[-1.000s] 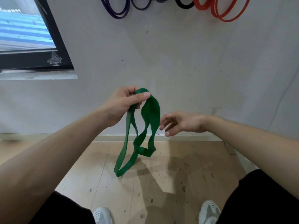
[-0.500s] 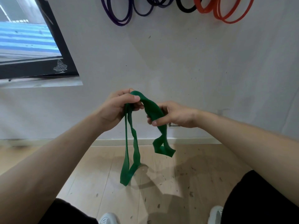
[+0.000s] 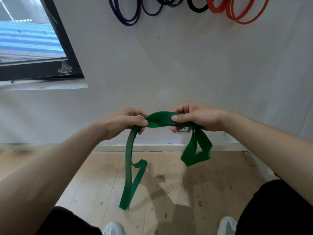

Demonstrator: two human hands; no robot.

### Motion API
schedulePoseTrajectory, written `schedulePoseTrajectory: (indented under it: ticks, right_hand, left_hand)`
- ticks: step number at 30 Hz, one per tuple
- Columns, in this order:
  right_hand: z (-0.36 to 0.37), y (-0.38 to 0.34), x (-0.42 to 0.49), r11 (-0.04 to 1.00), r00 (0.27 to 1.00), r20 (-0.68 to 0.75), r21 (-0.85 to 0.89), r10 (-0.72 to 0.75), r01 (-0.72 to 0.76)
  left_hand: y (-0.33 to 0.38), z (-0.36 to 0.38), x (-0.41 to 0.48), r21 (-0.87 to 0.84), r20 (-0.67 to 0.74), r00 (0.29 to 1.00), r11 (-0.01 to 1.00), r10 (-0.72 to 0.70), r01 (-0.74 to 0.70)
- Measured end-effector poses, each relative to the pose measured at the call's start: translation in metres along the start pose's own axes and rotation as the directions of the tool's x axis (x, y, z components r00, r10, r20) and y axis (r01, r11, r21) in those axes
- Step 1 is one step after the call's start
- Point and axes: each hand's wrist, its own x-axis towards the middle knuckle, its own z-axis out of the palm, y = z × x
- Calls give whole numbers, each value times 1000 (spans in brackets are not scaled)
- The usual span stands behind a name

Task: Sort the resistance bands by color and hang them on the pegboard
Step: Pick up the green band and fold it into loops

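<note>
A wide green resistance band (image 3: 160,121) stretches between both hands at chest height in front of a white wall. My left hand (image 3: 123,122) pinches its left part, and a long loop hangs down from there toward the floor. My right hand (image 3: 194,118) grips the right part, with a shorter folded loop dangling below it. High on the wall hang purple bands (image 3: 128,16), a black band (image 3: 197,7) and orange-red bands (image 3: 237,12), cut off by the frame's top edge. The pegs are out of view.
A black-framed window (image 3: 50,65) opens at the upper left over a white sill. A wall socket (image 3: 183,129) sits just behind the right hand. Below lie a light wooden floor (image 3: 177,184), a white baseboard, my black shorts and white shoes.
My right hand reached in, took hold of the green band, and both hands drew apart, spreading the band sideways. The view tilted up slightly, showing more of the hung bands.
</note>
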Motion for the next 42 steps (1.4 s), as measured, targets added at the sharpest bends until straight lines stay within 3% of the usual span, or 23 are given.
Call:
schedulePoseTrajectory:
  ticks: [4, 10, 17, 22, 26, 34, 39, 42]
  right_hand:
    - [2, -2, 1, 999, 1000, -24, -51, 12, -13]
    - [1, 6, 4, 878, 969, -190, -476, -156, 48]
    - [4, -5, 7, 717, 890, -267, -691, -371, 91]
    - [6, 3, 12, 612, 800, -300, -784, -519, 103]
    - [13, 11, 19, 651, 814, -320, -754, -485, 91]
    - [25, 11, 16, 832, 871, -333, -538, -361, 139]
    - [28, 4, 10, 922, 910, -331, -368, -251, 120]
    - [27, 2, 10, 978, 937, -308, -174, -166, 116]
  left_hand:
    - [7, 14, 6, 90, -5, 1000, 996, -2, 3]
    - [7, 15, 9, 101, -47, 998, 994, -35, 39]
    - [4, 16, 9, 69, -17, 995, 993, -93, 94]
    - [4, 13, 12, -53, -104, 994, 998, -38, 32]
    - [3, 12, 10, -105, -96, 995, 994, -22, 12]
    - [4, 15, 9, -163, -165, 986, 986, 4, -31]
    - [5, 16, 9, -144, -197, 980, 988, 33, -63]
    - [4, 16, 9, -134, -187, 982, 989, 42, -68]
